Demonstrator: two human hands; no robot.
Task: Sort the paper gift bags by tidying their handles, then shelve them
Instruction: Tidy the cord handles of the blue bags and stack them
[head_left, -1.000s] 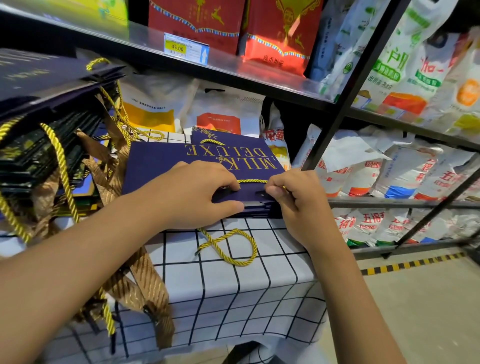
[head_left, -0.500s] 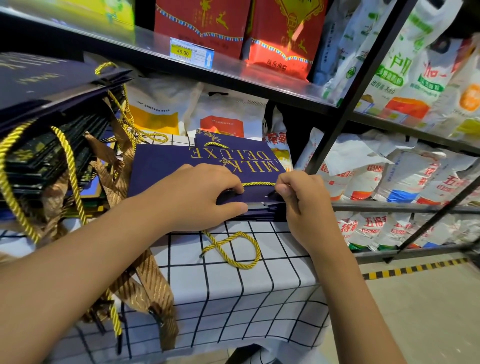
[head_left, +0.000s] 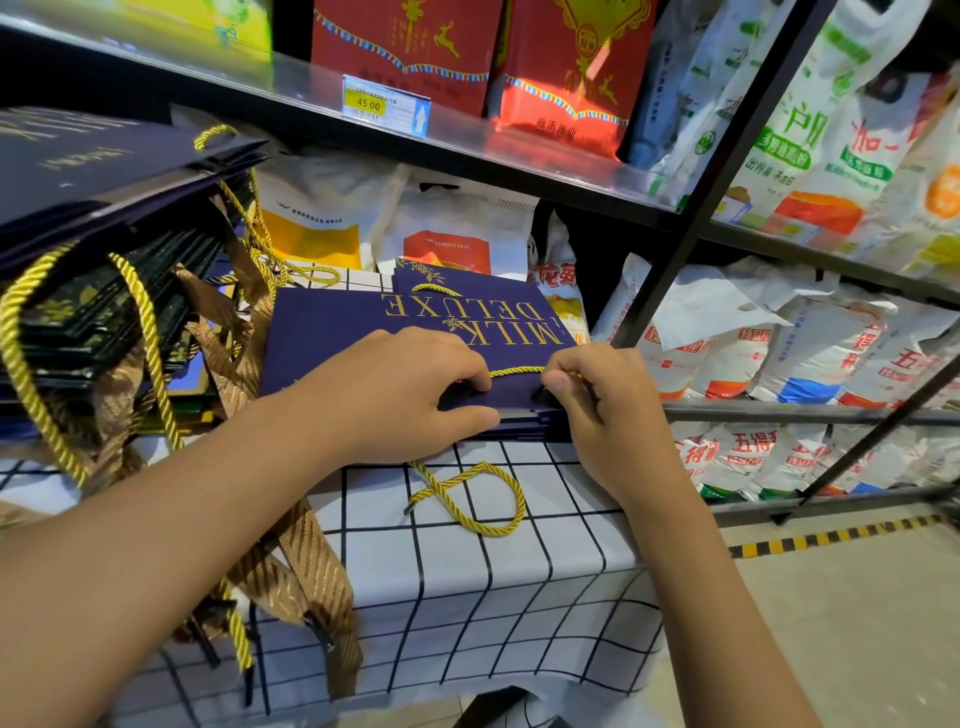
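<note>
Nothing much has shifted: your left hand (head_left: 410, 395) still pins the top navy bag (head_left: 363, 332) on its flat stack atop the checked cloth (head_left: 467, 597), while your right hand (head_left: 602, 400) pinches one gold cord handle (head_left: 517, 370). A second cord loop (head_left: 467, 499) dangles below; a tangled bag pile (head_left: 93, 291) crowds the left.

Flat gift bag (head_left: 415, 332) lies on top of a small bag stack on the cloth-covered table (head_left: 467, 597), centre. Left hand (head_left: 405, 395) and right hand (head_left: 597, 400) at its near edge, cord handle (head_left: 517, 370) between them. Loose cord loop (head_left: 467, 496) just near of the stack. Bigger bag pile (head_left: 93, 270) left. Shelf (head_left: 467, 150) above, far; sacks (head_left: 753, 353) right.
</note>
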